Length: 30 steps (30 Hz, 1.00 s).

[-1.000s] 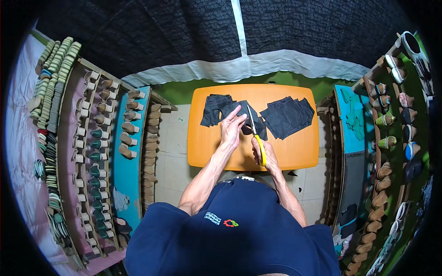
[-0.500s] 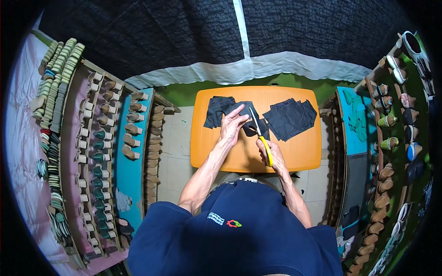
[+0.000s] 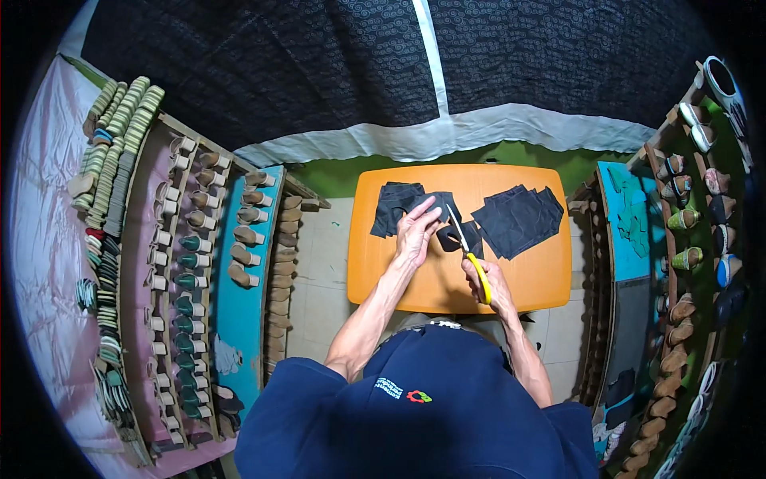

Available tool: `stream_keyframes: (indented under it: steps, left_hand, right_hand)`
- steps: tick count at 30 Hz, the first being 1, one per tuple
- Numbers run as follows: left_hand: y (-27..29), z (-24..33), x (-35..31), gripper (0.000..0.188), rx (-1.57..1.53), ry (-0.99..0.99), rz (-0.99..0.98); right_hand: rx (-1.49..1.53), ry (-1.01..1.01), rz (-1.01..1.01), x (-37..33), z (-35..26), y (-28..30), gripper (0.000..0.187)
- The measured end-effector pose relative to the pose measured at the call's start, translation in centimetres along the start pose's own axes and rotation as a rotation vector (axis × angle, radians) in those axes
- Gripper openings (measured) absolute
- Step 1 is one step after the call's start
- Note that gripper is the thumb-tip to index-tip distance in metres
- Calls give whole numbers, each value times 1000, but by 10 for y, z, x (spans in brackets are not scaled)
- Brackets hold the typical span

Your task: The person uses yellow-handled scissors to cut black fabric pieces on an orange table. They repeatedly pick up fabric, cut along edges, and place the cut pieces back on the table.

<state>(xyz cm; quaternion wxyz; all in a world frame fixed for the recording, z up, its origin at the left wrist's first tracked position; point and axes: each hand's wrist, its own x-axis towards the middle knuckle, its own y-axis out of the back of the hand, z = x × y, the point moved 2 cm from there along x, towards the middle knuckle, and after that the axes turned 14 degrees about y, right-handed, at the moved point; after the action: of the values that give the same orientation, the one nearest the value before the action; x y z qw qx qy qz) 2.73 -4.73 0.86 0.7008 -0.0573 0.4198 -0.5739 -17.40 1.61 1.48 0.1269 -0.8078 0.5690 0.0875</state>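
Note:
Over the orange table (image 3: 367,279), my left hand (image 3: 415,235) pinches a dark piece of cloth-like material (image 3: 440,206) between thumb and fingers. My right hand (image 3: 496,286) grips the yellow handles of a pair of scissors (image 3: 480,278). Their long bright blade points up and away, just right of the held piece. Whether the blades touch it I cannot tell. Under the scissors lies another black piece (image 3: 471,237) with a curved edge. Black cut pieces (image 3: 391,211) lie left of my left hand, and a larger black stack (image 3: 520,219) lies to the right.
Wooden racks of shoe forms (image 3: 191,279) and blue-green panels (image 3: 270,191) stand on the left. More racks with shoes (image 3: 685,257) line the right. A dark patterned curtain (image 3: 279,72) with a pale lower border hangs behind the table.
The whole view has shifted, so the table and hands appear lower and further right. Both hands keep their grips, with little movement against the table.

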Motion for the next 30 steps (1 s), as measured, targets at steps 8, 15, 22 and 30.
stream_keyframes:
  steps: [8,15,22,30]
  left_hand:
    - [3,-9,2,50,182,-122,-50]
    - [-2,-12,-6,50,236,-99,-35]
    - [-1,-22,3,50,200,-106,-20]
    - [-7,-28,2,50,121,-104,-13]
  right_hand:
    - [35,113,-147,17,24,-4,53]
    - [104,23,-86,20,15,-6,51]
    - [114,-1,-45,18,18,-5,52]
    - [134,2,11,20,31,-4,54]
